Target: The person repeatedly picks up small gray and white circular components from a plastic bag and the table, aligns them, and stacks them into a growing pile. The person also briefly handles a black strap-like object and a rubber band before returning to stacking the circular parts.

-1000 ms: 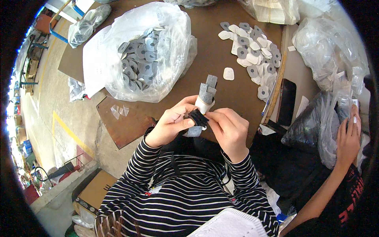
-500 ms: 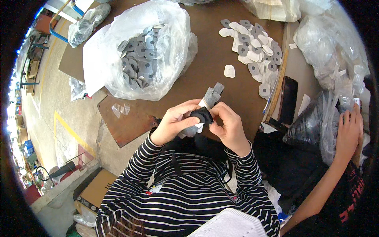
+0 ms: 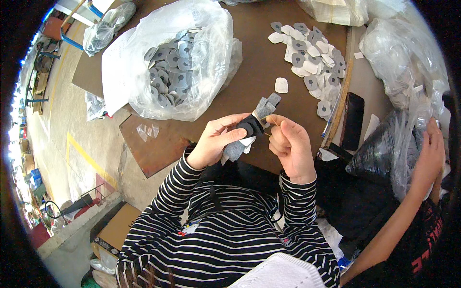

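Note:
My left hand [image 3: 213, 143] is closed round a bundle of grey felt pieces [image 3: 235, 150], with its thumb on a black pad [image 3: 250, 126] on top. The bundle's grey upper end sticks out beyond my fingers, and white edges show beneath the pad. Around the bundle near that end runs a thin tan rubber band [image 3: 270, 120]. My right hand [image 3: 295, 149] pinches the band and pulls it out to the right. On the table just past the bundle lies one white rounded pad [image 3: 281, 85].
A clear plastic bag [image 3: 211, 62] full of grey pads stands at the back left of the brown table [image 3: 254, 53]. Loose grey and white pads [image 3: 311, 62] are heaped at the back right, near a black phone-like slab [image 3: 352, 120]. At far right, a co-worker's hand [image 3: 427, 153] touches plastic bags.
My right hand has moved right and slightly down from the bundle, drawing the rubber band out. The bundle has shifted slightly up and right in my left hand.

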A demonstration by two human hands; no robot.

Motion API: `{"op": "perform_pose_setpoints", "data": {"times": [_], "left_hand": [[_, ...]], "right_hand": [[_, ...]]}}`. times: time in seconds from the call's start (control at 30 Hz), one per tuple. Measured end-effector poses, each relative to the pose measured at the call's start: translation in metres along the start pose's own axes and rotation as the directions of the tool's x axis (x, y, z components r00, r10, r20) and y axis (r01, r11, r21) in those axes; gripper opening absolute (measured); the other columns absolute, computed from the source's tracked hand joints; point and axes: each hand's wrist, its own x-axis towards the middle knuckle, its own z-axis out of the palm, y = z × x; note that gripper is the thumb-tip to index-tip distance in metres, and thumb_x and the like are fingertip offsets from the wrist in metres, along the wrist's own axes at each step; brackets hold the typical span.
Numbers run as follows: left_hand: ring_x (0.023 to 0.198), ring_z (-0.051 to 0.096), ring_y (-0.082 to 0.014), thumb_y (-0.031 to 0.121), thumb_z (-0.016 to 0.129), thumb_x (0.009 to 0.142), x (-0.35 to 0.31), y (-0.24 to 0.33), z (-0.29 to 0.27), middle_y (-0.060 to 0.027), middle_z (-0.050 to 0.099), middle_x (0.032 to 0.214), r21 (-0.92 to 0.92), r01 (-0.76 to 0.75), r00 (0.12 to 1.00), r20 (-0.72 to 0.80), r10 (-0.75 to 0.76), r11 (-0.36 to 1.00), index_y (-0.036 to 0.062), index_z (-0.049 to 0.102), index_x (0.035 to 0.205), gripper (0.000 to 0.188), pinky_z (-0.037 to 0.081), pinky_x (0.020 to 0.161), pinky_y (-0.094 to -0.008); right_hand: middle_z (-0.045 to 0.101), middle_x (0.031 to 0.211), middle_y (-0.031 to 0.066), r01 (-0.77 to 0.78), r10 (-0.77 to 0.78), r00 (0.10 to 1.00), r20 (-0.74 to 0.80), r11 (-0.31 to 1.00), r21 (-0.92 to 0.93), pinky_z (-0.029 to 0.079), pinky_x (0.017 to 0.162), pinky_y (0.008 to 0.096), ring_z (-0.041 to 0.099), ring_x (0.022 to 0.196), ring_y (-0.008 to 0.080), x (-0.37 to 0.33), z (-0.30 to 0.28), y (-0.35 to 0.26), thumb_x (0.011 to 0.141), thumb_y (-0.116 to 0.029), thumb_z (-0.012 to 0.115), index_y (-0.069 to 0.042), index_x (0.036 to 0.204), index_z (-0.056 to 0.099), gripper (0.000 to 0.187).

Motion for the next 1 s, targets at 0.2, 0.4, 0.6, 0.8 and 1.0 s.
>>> {"op": "perform_pose_setpoints", "data": {"times": [0.2, 0.4, 0.6, 0.8, 1.0], "left_hand": [[0.094, 0.061, -0.0111, 0.004, 0.065, 0.091, 0.011, -0.015, -0.003, -0.0102, 0.065, 0.121, 0.453, -0.251, 0.958, -0.009, 0.286, 0.855, -0.0049, 0.058, 0.13, 0.041, 0.051, 0.082, -0.0252], [0.096, 0.061, -0.0112, 0.002, 0.066, 0.09, 0.02, -0.012, 0.002, -0.0091, 0.066, 0.12, 0.379, -0.194, 0.925, -0.236, 0.297, 0.905, -0.0047, 0.061, 0.127, 0.037, 0.049, 0.087, -0.0239], [0.115, 0.057, -0.0161, 0.005, 0.064, 0.093, 0.014, -0.005, 0.003, -0.0146, 0.057, 0.135, 0.008, -0.451, 0.891, -0.055, 0.451, 0.892, -0.0063, 0.051, 0.137, 0.047, 0.047, 0.097, -0.032], [0.123, 0.055, -0.0239, 0.013, 0.069, 0.092, 0.011, -0.006, 0.001, -0.0202, 0.047, 0.145, -0.01, -0.478, 0.878, 0.029, 0.478, 0.878, -0.0061, 0.056, 0.128, 0.043, 0.045, 0.103, -0.036], [0.126, 0.053, -0.0263, 0.011, 0.07, 0.09, 0.012, -0.003, -0.005, -0.0229, 0.044, 0.147, 0.008, -0.502, 0.859, 0.12, 0.498, 0.865, -0.0058, 0.059, 0.123, 0.038, 0.044, 0.104, -0.0369]], "right_hand": [[0.041, 0.061, -0.0082, 0.104, -0.178, 0.969, -0.172, 0.924, -0.367, 0.027, 0.05, 0.0215, 0.035, 0.052, 0.0033, 0.002, 0.031, -0.006, 0.099, -0.02, 0.058, 0.003, 0.119, 0.064, 0.031], [0.068, 0.085, 0.0137, 0.453, -0.445, 0.818, 0.363, 0.11, -0.885, 0.049, 0.062, 0.0313, 0.062, 0.069, 0.0242, -0.001, 0.044, 0.01, 0.082, 0.0, 0.071, 0.001, 0.099, 0.072, 0.017], [0.069, 0.1, 0.0122, 0.418, -0.606, 0.746, 0.276, 0.104, -0.902, 0.052, 0.071, 0.033, 0.066, 0.083, 0.0249, -0.005, 0.039, 0.007, 0.083, -0.001, 0.07, 0.0, 0.1, 0.072, 0.017], [0.067, 0.085, 0.0092, 0.455, -0.734, 0.628, 0.26, 0.076, -0.887, 0.052, 0.067, 0.0325, 0.065, 0.076, 0.0245, 0.001, 0.039, -0.001, 0.076, 0.004, 0.075, -0.001, 0.093, 0.071, 0.018], [0.065, 0.077, 0.0058, 0.52, -0.632, 0.524, 0.57, -0.292, -0.802, 0.044, 0.058, 0.0351, 0.061, 0.066, 0.023, 0.011, 0.037, -0.012, 0.065, 0.002, 0.079, -0.003, 0.086, 0.072, 0.023]]}}
